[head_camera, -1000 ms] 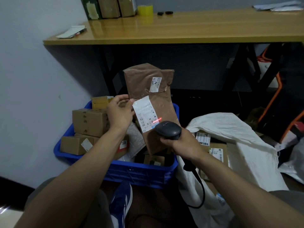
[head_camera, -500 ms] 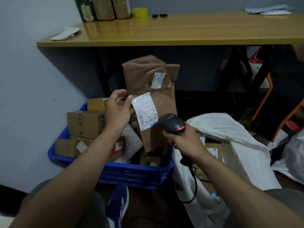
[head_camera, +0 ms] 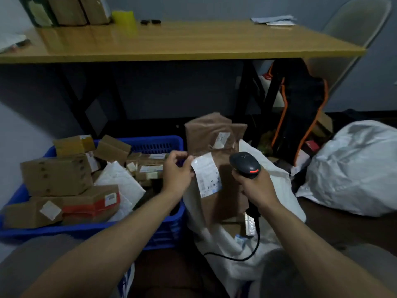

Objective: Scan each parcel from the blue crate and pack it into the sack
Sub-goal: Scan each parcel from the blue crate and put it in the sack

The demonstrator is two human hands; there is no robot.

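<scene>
Over sack mouth, just right of blue crate: brown parcel, lower end at opening. Left hand pinches its edge by label; right hand grips scanner beside label. Risk: thin pinch slips, parcel snags on sack rim or falls outside. Long axis near vertical, folded top up, label toward camera.

Crate left, sack right, table behind.
I hold a parcel upright at the sack's mouth, just past the crate's right wall; scanner to its right.
</scene>
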